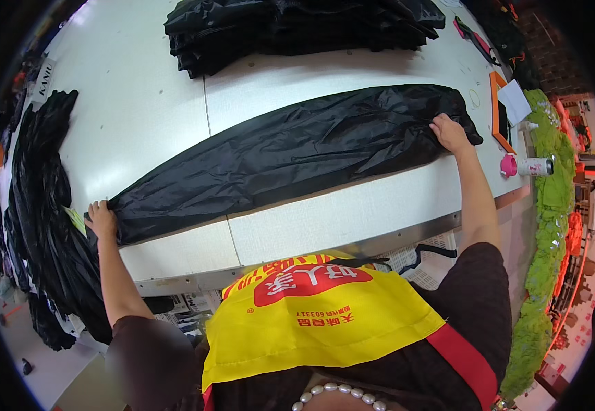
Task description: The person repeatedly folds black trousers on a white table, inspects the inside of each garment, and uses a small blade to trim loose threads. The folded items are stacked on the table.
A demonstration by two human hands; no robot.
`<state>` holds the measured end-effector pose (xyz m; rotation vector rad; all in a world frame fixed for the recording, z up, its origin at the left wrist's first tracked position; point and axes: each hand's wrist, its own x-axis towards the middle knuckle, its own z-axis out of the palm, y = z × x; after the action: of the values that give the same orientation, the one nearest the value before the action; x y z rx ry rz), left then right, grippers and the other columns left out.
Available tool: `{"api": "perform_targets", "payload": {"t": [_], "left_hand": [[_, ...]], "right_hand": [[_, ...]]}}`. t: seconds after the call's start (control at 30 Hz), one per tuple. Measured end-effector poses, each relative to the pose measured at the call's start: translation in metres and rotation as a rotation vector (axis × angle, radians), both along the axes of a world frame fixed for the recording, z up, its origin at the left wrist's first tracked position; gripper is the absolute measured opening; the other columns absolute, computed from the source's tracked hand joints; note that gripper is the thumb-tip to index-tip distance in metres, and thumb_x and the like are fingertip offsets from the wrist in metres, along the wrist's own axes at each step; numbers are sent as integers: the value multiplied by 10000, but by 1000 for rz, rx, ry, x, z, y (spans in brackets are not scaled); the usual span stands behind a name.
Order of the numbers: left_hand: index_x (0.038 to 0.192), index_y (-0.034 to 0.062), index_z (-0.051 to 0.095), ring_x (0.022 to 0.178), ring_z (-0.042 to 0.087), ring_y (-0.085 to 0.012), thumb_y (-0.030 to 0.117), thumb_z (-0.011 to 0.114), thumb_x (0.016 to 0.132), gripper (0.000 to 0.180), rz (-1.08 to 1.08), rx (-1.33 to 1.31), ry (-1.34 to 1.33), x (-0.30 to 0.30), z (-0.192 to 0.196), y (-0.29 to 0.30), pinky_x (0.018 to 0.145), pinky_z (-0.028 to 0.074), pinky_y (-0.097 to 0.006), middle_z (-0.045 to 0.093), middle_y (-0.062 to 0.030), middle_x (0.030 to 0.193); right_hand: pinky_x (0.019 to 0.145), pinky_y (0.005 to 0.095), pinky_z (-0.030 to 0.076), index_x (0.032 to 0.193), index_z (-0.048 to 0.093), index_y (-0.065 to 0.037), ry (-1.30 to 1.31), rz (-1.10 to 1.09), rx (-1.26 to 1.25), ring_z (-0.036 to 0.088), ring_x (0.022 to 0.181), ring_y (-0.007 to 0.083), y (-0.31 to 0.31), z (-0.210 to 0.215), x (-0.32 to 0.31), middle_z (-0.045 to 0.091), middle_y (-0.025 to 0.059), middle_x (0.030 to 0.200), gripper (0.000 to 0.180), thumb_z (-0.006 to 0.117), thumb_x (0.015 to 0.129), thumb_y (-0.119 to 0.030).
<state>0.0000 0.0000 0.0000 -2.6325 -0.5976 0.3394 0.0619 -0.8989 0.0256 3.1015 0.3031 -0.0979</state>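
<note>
A long black piece of shiny, thin fabric (277, 147), perhaps a folded garment, lies stretched across the white table in front of me. My left hand (102, 220) grips its narrower left end, with the fingers curled on the cloth. At the wider right end, my right hand (450, 132) pinches the near edge. Creases run along the length of the fabric between both hands. Its underside is hidden.
A stack of folded black fabric (304, 31) sits at the table's far side. More black cloth (47, 219) drapes over the left edge. To the right are an orange-framed object (502, 113), a bottle (536, 166), a pink item (508, 165) and green fabric (541, 226).
</note>
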Motion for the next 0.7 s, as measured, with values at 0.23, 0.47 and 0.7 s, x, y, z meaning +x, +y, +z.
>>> {"api": "perform_targets", "payload": {"t": [0.23, 0.47, 0.7], "left_hand": [[1373, 160, 327, 1299, 299, -295, 394, 461, 882, 561, 145, -152, -733, 6, -73, 36, 976, 258, -560, 282, -122, 1434], [1399, 187, 303, 1333, 248, -304, 540, 330, 904, 608, 55, -110, -468, -8, -97, 113, 1043, 216, -457, 259, -120, 1459], [1413, 227, 263, 1358, 196, -271, 590, 328, 884, 645, 134, -112, -452, -9, -92, 106, 993, 175, -616, 209, -76, 1483]], "right_hand": [[592, 414, 488, 767, 513, -58, -123, -31, -213, 604, 685, 333, 6, -13, 29, 611, 134, 705, 339, 455, 912, -358], [599, 441, 465, 709, 491, -61, -94, -188, -148, 587, 719, 352, 10, -26, 43, 598, 155, 717, 406, 486, 877, -431], [981, 505, 278, 1202, 517, -107, -511, -173, -329, 381, 1224, 334, 62, -14, 37, 484, 133, 1262, 421, 524, 877, -376]]}}
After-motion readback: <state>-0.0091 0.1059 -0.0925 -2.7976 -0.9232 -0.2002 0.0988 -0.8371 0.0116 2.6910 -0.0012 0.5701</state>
